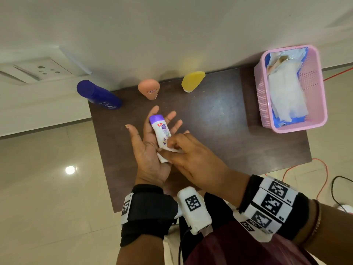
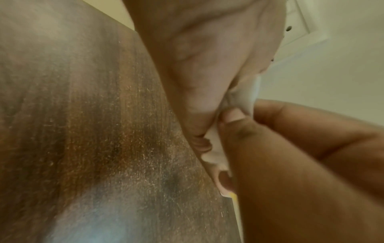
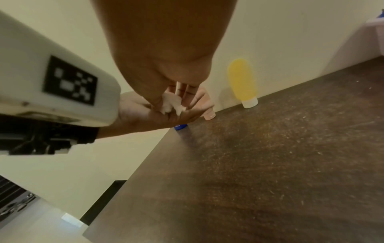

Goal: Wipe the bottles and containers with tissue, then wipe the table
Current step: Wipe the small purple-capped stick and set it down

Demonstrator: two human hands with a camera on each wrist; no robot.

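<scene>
A small white bottle with a purple cap (image 1: 160, 130) lies along my left hand (image 1: 148, 155), which is held palm up with straight fingers above the dark table (image 1: 219, 119). My right hand (image 1: 191, 155) pinches a crumpled white tissue (image 1: 164, 160) against the bottle's lower end. In the left wrist view the tissue (image 2: 214, 148) is squeezed between the left palm (image 2: 207, 57) and the right hand's fingers (image 2: 239, 128). The right wrist view shows the tissue (image 3: 172, 103) under the right hand (image 3: 166, 49), over the left hand (image 3: 143, 118). The bottle's base is hidden.
A blue bottle (image 1: 99, 95), a peach bottle (image 1: 150, 88) and a yellow bottle (image 1: 192, 81) stand along the table's far edge by the wall. A pink basket (image 1: 318, 104) holding tissue packs sits at the table's right end. Cables (image 1: 322, 180) lie on the floor at the right.
</scene>
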